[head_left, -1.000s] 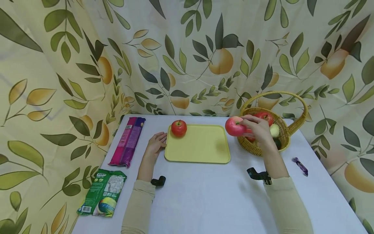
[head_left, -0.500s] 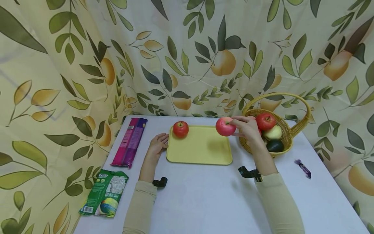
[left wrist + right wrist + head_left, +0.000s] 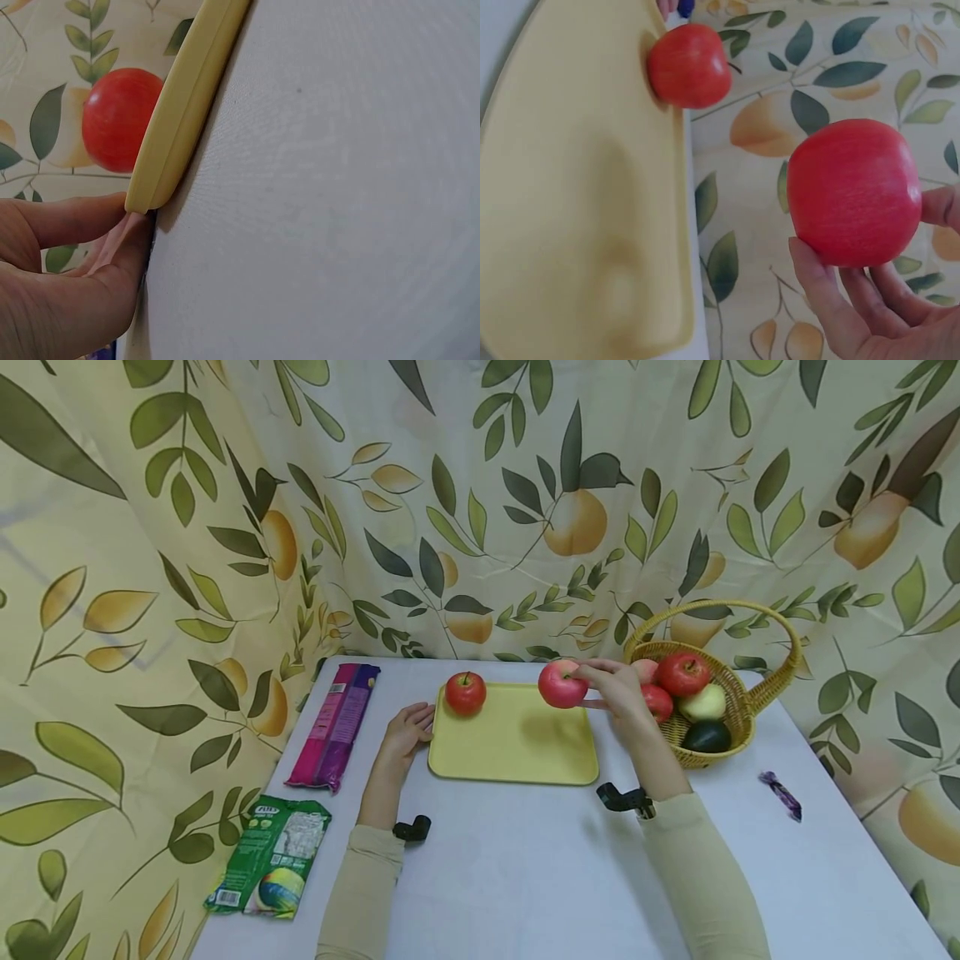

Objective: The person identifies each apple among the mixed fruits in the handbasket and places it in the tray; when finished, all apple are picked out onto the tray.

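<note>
Visible only from the head: woven yellow wicker basket [image 3: 769,692], partly hidden by the right forearm [image 3: 657,763]. Cropped in both wrist views: flat, rectangular yellow tray [image 3: 513,750], touched at its left edge by the left hand [image 3: 407,732] — gripping or resting, no telling. Clamped in the right hand [image 3: 617,689], above the tray's right end — round, pinkish-red apple [image 3: 562,683].

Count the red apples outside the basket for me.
2. The resting apple sits in the far left corner of the yellow tray; the held apple is in the right hand, raised above the tray. Neither is hidden.
</note>
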`<action>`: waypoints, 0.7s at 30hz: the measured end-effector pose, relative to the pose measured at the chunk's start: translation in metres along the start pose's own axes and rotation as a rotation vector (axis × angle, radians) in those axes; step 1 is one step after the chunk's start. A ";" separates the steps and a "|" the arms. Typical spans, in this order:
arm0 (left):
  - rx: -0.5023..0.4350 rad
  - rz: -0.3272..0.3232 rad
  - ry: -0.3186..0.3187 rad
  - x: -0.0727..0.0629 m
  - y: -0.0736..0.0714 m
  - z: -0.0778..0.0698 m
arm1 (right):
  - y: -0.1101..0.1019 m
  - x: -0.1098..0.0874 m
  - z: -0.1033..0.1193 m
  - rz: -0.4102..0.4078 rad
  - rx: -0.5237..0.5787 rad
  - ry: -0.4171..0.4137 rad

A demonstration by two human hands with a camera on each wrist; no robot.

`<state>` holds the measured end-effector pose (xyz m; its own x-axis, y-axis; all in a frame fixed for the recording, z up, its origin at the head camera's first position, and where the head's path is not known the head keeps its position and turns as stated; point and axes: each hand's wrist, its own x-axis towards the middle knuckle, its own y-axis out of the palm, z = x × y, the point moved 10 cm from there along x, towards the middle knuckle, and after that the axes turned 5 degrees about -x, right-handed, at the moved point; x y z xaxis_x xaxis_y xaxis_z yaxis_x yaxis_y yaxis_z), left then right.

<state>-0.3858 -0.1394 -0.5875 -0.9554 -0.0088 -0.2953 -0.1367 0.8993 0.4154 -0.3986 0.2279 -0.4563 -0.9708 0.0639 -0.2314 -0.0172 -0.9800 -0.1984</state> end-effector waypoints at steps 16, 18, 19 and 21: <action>0.003 -0.007 0.004 0.004 -0.002 0.002 | 0.035 0.024 -0.015 0.037 0.024 -0.005; 0.004 -0.007 0.006 0.004 -0.002 0.001 | 0.039 0.027 -0.017 0.044 0.022 0.002; 0.006 -0.006 0.006 0.004 -0.002 0.001 | 0.041 0.028 -0.018 0.053 0.017 0.001; 0.008 -0.006 0.004 0.003 -0.001 0.001 | 0.045 0.030 -0.019 0.065 0.018 0.000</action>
<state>-0.3885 -0.1403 -0.5898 -0.9557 -0.0161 -0.2940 -0.1403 0.9028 0.4066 -0.4239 0.1889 -0.4902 -0.9700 -0.0002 -0.2431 0.0416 -0.9853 -0.1655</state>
